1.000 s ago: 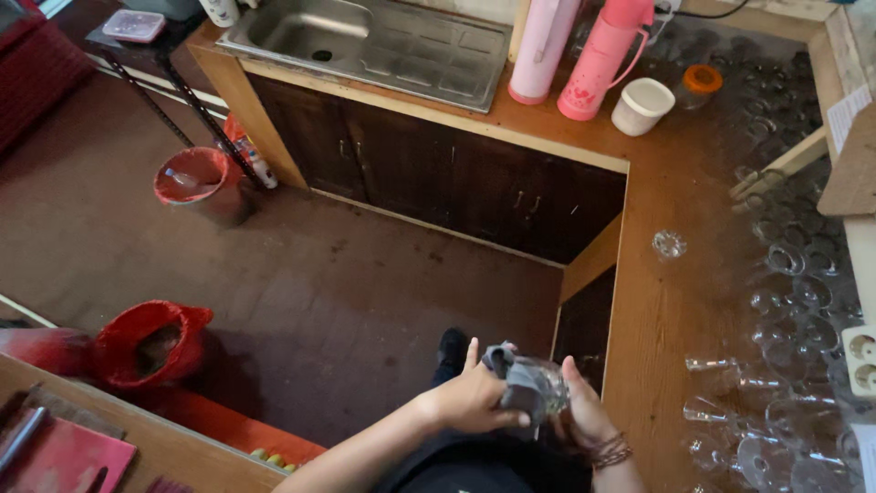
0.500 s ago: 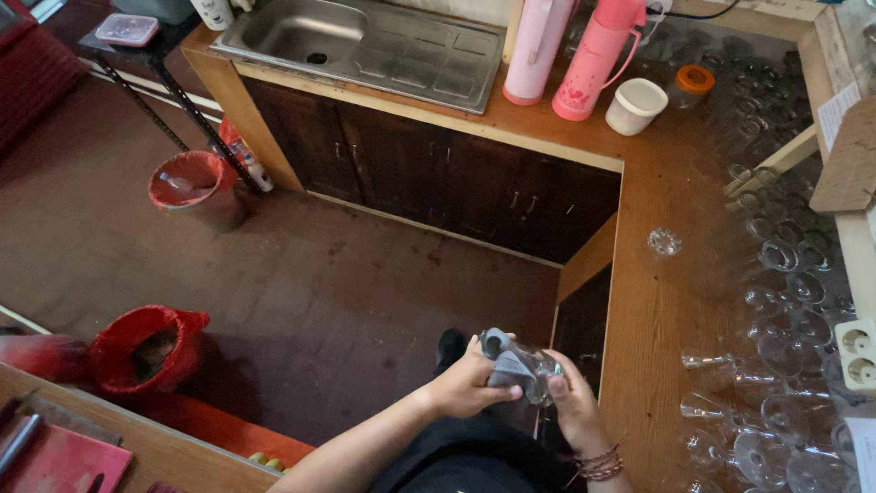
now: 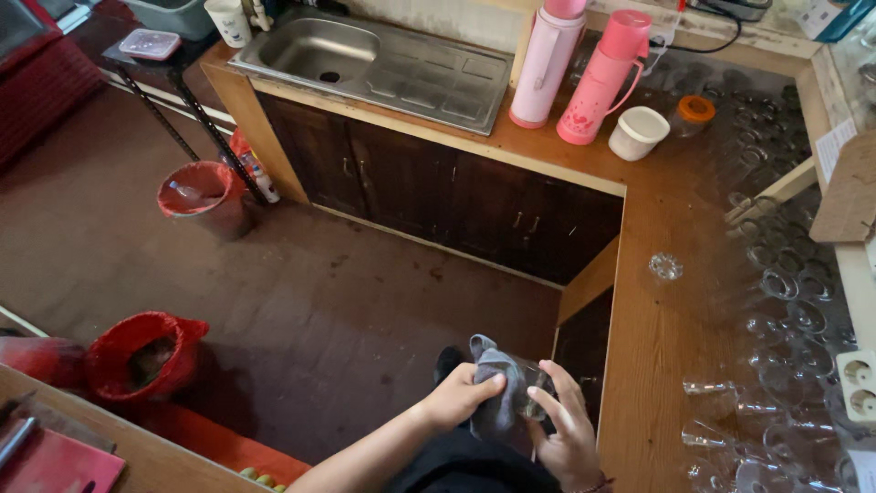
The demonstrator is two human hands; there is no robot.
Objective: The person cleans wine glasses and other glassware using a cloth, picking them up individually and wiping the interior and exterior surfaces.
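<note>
Low in the head view, my left hand (image 3: 459, 398) presses a grey cloth (image 3: 494, 394) against a clear drinking glass (image 3: 531, 391). The cloth wraps the glass's left side and hides most of it. My right hand (image 3: 566, 427) grips the glass from the right, fingers spread over it. Both hands hover in front of my body, just left of the wooden counter (image 3: 655, 356).
Several clear glasses (image 3: 785, 329) crowd the counter's right side, and one glass (image 3: 665, 267) stands alone. Two pink flasks (image 3: 602, 78), a white cup (image 3: 637, 132) and a steel sink (image 3: 383, 59) are at the back. Red-lined bins (image 3: 196, 194) stand on the floor.
The view has tilted slightly, showing more of the back wall. My hands have turned the glass; the cloth now hangs lower and my right fingers have spread over it.
</note>
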